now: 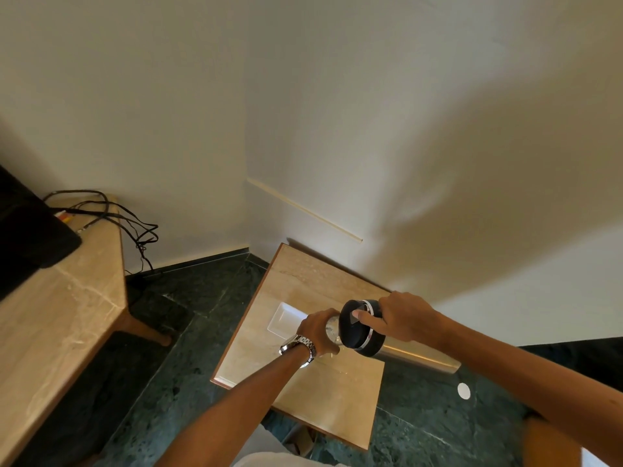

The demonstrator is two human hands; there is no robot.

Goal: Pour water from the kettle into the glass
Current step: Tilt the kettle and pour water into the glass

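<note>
Your two forearms reach in from the bottom edge toward a small stone-topped table (303, 396) set against the wall. Your left hand (318, 332), with a metal watch (298, 347) at the wrist, is wrapped around the glass (332, 328), which is held over the tabletop; whether its base touches the surface cannot be told. Your right hand (403, 315) is clamped on the neck of the kettle (414, 353), a steel flask with a black lid (359, 328), one finger pressing the lid's top. You hold the kettle tipped nearly flat, lid end at the glass rim, steel body pointing right beyond the table edge. Just behind the glass lies a white tray (283, 320). At far left stands a second table (64, 298) carrying cables (128, 224)
</note>
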